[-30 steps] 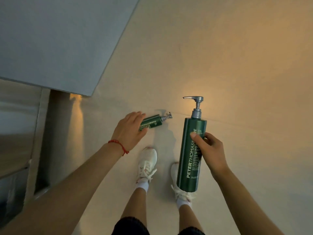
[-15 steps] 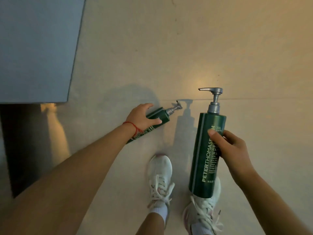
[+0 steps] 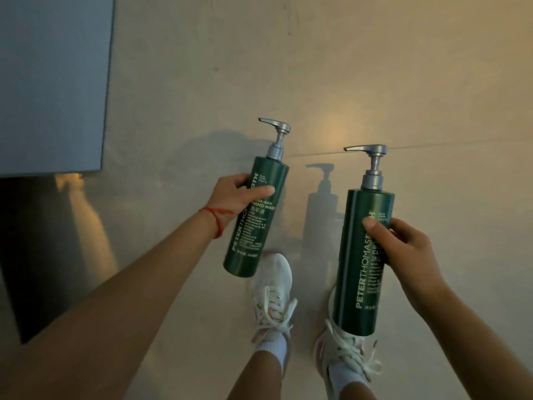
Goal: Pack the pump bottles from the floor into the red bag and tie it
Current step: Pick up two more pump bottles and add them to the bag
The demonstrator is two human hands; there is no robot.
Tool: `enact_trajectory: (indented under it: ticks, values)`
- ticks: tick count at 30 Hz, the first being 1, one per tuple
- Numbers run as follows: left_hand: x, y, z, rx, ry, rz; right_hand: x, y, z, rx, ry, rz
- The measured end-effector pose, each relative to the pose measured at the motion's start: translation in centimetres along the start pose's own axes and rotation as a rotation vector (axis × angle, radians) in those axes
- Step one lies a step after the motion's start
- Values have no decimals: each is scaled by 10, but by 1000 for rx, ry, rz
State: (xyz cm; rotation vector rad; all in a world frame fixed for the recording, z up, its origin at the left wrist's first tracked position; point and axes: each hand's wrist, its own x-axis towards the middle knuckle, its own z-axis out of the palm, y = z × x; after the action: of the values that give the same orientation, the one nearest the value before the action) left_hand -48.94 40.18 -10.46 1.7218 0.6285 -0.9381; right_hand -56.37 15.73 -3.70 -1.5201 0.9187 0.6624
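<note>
Lifted off the floor (image 3: 375,67) since a moment before, the hand-wash bottle (image 3: 255,223) now hung in the left hand (image 3: 233,197), thumb pressed across its label, other fingers hidden behind. Larger, the body-wash bottle (image 3: 360,269) sat in the right hand (image 3: 403,246), fingers wrapped round its middle. No red bag showed; I'd keep both upright, pumps above the fingers, while carrying them over.

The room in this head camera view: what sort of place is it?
Probably a bathroom or hotel washroom, though I can't be sure. The smooth beige tiled floor has a grout line, and each hand holds a dark green pump bottle, one labelled hand wash. A grey-blue slab resembles a counter edge.
</note>
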Motion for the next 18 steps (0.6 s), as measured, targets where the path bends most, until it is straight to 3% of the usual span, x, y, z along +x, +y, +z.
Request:
enact_trajectory:
  ticks: [7,18]
  values:
    - [-109,79,-3,-187,-39,28,-70,-76,-4,62,32,-44]
    - [-281,236,-17,-186,-85,152,-229,-207,-45,142,50,-184]
